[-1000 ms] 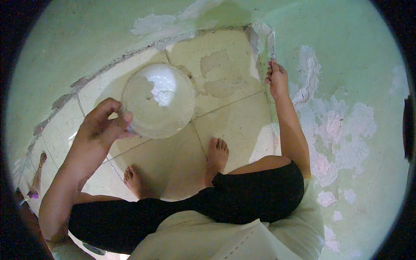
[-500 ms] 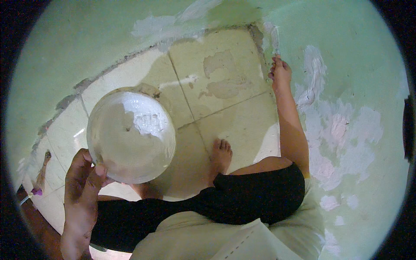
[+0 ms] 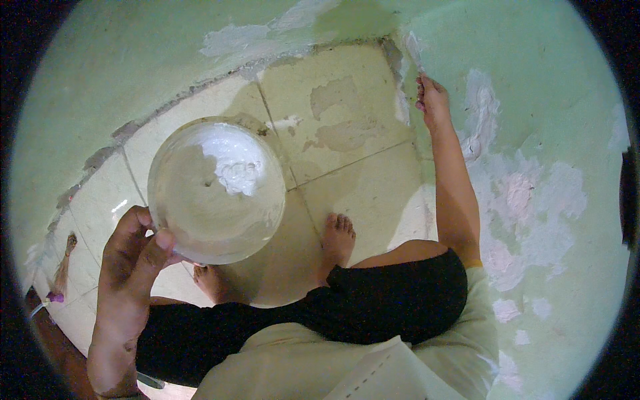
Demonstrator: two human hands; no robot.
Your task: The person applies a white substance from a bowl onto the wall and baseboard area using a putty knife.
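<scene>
My left hand (image 3: 137, 257) pinches the near rim of a round, clear-walled tub (image 3: 200, 227), thumb on top. White putty (image 3: 237, 167) lies in a lump along the far right of its inside. At the far right corner, my right hand (image 3: 433, 97) is closed round the handle of a putty knife (image 3: 416, 53). Its pale blade rests at the green wall (image 3: 560, 100), just above the floor edge. White smears around the blade make its outline hard to tell.
Pale floor tiles (image 3: 367, 173) with grey stains lie below. Putty patches (image 3: 513, 207) cover parts of the right wall, more (image 3: 247, 40) the far one. A small broom (image 3: 63, 270) lies at the left. My bare feet (image 3: 339, 237) stand under the tub.
The tub has shifted right and slightly farther away with my left hand. My right hand has moved slightly farther off, and the putty knife now tilts to the left.
</scene>
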